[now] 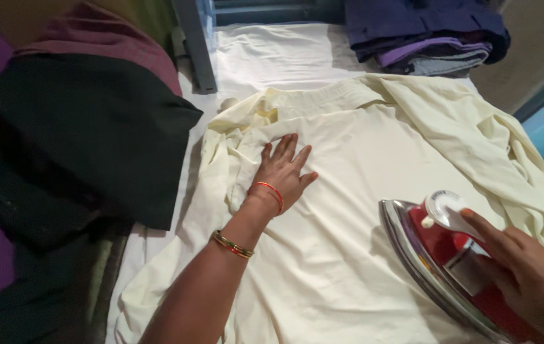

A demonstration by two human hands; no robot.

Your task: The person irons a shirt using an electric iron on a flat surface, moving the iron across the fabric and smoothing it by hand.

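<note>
**Cream garment, flat under two hands**

Cream cotton garment (374, 191): lying spread over the white-sheeted desk (265, 57), its waistband running from about 9 to 2 o'clock along the far edge and its length coming back toward the person.

Left hand (283, 175): pressing open and flat on the cloth, fingers (288, 148) fanning toward 12 o'clock, holding nothing.

Right hand (527, 280): closing around the handle of the red iron (450, 255) at 4 o'clock. The iron's long axis is pointing toward 11 o'clock, and its metal plate is sitting on the cloth, well apart from the left hand.

Black cloth (87, 134): lying at 9 o'clock. Folded stack of clothes (425, 32): resting at 1 o'clock.
</note>
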